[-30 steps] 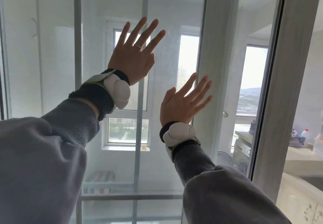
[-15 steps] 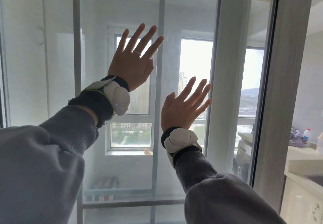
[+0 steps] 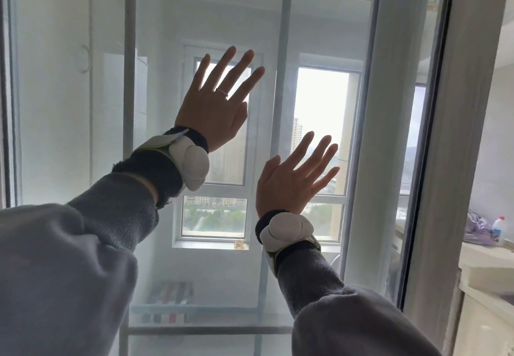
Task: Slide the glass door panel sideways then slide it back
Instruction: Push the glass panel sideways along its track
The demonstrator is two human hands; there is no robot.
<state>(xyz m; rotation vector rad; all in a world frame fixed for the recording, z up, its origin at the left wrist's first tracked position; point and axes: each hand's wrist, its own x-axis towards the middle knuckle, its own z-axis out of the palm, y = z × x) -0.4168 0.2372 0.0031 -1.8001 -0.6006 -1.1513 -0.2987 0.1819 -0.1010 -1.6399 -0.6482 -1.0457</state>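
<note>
Palms flat on the glass door [image 3: 319,35], fingers spread wide: left hand [image 3: 214,105] high, right hand [image 3: 289,180] lower, just beside the panel's white frame [image 3: 378,133]. Neither grips anything. A bottle [image 3: 498,229] sits on the counter at right.

Bottle [image 3: 498,230] label too small

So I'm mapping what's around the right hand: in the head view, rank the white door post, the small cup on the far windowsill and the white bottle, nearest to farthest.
From the right hand:
1. White door post, just right of the fingertips.
2. Small cup, below and left, on the windowsill beyond the glass.
3. White bottle, far right on the counter.
</note>
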